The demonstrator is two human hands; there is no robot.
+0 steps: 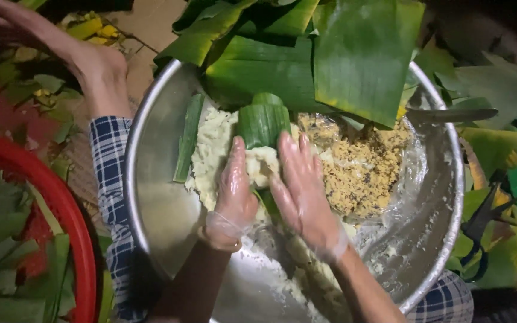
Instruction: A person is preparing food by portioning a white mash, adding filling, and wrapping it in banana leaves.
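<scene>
Leaf strip [262,122] runs lengthwise away, dough [262,164] under both hands' fingers [237,157].

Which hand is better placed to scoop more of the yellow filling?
Right hand, probably: it lies beside the yellow filling, while the left hand sits on the far side of the leaf strip.

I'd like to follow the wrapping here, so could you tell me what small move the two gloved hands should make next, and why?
Probably fold the leaf strip over the dough lump. The left hand and right hand cup the pale lump lying on the strip's near end, and the green strip still stands open beyond it, above the metal bowl.
</scene>
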